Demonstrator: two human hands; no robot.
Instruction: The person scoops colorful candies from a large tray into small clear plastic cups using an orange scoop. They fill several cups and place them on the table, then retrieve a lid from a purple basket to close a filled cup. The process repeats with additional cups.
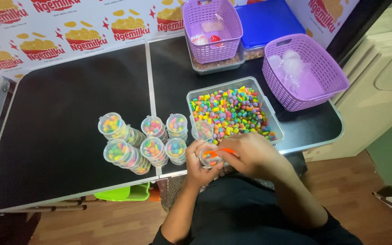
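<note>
My left hand (198, 162) grips a small clear plastic cup (210, 158) part-filled with multicoloured candies, at the table's front edge. My right hand (249, 153) holds an orange spoon (223, 151) over the cup's mouth. Just behind my hands stands a clear rectangular tub (268, 109) full of the same pastel candies, with one empty clear cup (203, 129) lying inside it at the near left corner. To the left, several filled cups (141, 138) stand in two rows of stacks on the black table (69, 118).
Two purple baskets stand at the back: one (212, 31) on a clear tub, one (302, 72) at the right holding clear lids. A blue-lidded box (268, 22) sits between them. A green object (123, 193) lies under the table.
</note>
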